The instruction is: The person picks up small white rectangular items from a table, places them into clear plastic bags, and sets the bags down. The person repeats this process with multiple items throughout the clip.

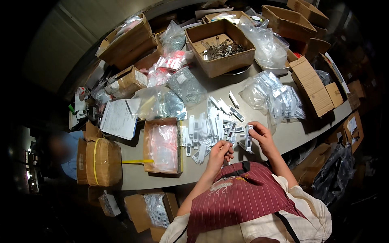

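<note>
My right hand (261,138) grips a slim white plastic piece with dark insets (248,137), held upright near the table's front edge. Just left of it, my left hand (222,153) is closed with its fingers curled. Whatever those fingers hold, if anything, is hidden or too small to name. Beyond both hands lies a loose pile of similar white plastic pieces (202,127), some with dark slots. A few separate ones, including a white strip (234,99), lie at the pile's far side.
Left of the pile stands an open carton of clear bags (177,170). Farther back are a box of metal parts (233,68) and clear bags of white pieces (285,103). A taped carton (108,162) and papers (117,119) sit left. A person (69,156) is beyond the carton.
</note>
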Available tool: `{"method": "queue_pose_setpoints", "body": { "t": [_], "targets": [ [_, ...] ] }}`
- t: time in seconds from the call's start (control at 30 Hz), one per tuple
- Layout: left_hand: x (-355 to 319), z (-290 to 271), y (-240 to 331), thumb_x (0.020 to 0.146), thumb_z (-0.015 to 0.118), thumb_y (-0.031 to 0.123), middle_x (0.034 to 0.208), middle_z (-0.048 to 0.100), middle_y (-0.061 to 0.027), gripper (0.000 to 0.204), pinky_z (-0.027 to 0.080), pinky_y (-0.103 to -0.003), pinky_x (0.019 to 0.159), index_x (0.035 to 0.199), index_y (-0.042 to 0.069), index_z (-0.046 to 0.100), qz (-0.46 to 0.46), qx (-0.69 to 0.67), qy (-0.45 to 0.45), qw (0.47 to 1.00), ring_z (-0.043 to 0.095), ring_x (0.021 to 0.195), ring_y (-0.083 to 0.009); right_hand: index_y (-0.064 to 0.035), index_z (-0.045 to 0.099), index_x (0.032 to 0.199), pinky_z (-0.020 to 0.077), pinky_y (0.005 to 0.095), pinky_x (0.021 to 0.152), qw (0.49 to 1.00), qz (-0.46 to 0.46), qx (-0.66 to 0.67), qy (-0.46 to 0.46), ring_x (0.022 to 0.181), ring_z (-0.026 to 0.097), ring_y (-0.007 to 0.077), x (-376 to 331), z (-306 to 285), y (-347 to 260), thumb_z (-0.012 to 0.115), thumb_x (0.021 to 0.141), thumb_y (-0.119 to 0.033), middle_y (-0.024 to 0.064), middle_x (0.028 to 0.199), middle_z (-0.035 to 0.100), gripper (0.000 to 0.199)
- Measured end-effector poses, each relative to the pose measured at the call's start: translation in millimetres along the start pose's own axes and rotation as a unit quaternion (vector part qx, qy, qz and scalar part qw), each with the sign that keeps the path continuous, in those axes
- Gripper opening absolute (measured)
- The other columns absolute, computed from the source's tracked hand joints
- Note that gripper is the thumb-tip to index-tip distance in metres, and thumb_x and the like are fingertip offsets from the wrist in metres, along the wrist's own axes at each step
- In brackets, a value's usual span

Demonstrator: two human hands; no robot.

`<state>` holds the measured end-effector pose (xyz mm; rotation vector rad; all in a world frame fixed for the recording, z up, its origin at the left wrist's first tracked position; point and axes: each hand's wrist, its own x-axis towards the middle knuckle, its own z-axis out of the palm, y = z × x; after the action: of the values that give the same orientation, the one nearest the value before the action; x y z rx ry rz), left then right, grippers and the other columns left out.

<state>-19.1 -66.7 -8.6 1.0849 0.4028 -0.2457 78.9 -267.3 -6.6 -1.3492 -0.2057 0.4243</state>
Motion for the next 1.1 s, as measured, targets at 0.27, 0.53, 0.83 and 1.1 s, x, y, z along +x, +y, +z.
{"method": "queue_pose_setpoints", "body": {
  "t": [0.27,0.53,0.83,1.1],
  "targets": [
    [11,8,1,0.096,0.057,0.024,0.089,0.060,-0.0067,0.031,0.046,-0.023,0.056,0.116,0.001,0.054,0.016,0.041,0.007,0.999,0.060,0.070,-0.0133,-0.0047,0.050,0.120,0.0538,0.0293,0.064,0.965,0.174,0.193,-0.027,0.071,0.065,0.0180,6,16,6,0.051,0.100,-0.021,0.0089,0.089,0.064,0.026],
    [12,-1,-10,0.097,0.054,0.024,0.086,0.060,-0.0065,0.031,0.047,-0.023,0.055,0.117,0.001,0.053,0.032,0.037,0.019,0.999,0.059,0.069,-0.0119,-0.0053,0.057,0.108,0.0453,0.0227,0.050,0.969,0.142,0.193,0.058,0.055,0.056,0.0128,6,6,-8,0.052,0.099,-0.026,0.0038,0.072,0.055,0.023],
    [-6,22,20,0.098,0.059,0.028,0.061,0.057,-0.0016,0.025,0.037,-0.020,0.040,0.089,0.005,0.054,0.029,0.165,-0.060,0.984,0.051,0.045,-0.0066,-0.0014,0.061,0.110,0.0471,0.0266,0.079,0.966,0.201,0.058,-0.151,0.086,0.059,0.0122,-16,22,-19,0.058,0.096,-0.026,0.0042,0.093,0.064,0.028],
    [-1,10,13,0.093,0.067,0.029,0.058,0.058,-0.0006,0.031,0.040,-0.021,0.042,0.077,0.004,0.056,0.084,0.229,0.005,0.970,0.053,0.048,-0.0048,0.0002,0.059,0.111,0.0474,0.0296,0.086,0.969,0.161,0.050,-0.183,0.093,0.061,0.0148,-12,28,4,0.055,0.099,-0.027,0.0075,0.100,0.066,0.030]
  ]
}}
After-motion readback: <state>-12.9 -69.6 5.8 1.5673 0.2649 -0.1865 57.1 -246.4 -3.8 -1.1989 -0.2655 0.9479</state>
